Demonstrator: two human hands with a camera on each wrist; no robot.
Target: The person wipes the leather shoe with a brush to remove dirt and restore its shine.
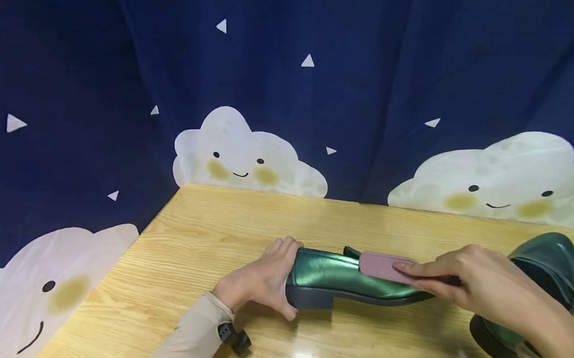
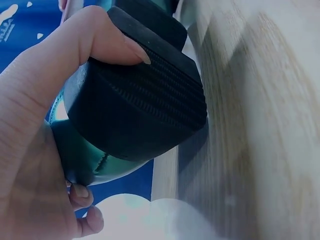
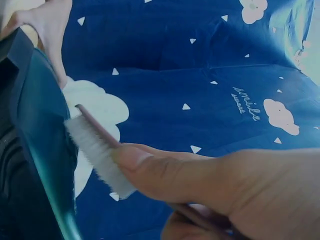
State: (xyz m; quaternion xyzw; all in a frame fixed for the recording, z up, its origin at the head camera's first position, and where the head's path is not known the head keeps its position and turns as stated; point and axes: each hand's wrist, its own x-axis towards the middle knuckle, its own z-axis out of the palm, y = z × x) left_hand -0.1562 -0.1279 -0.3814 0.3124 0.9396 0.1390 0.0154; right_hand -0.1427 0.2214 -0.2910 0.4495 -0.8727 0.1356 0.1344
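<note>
My left hand (image 1: 269,279) grips a shiny green shoe (image 1: 327,269) around its heel end, with the toe pointing right. In the left wrist view the thumb presses on the black heel (image 2: 140,100), and fingertips curl below the green upper. A pink-backed brush (image 1: 381,266) is pinched between the thumb and fingers of my right hand (image 1: 466,277), over the front part of the shoe. White bristles (image 3: 97,155) face the shoe's upper in the right wrist view. The toe is partly hidden by the brush and right hand.
A second green shoe (image 1: 554,262) stands at the right of the wooden table (image 1: 223,213), partly behind my right forearm. Small black wrist devices (image 1: 234,338) are strapped at both cuffs. A dark blue curtain (image 1: 275,77) with smiling clouds hangs behind the table.
</note>
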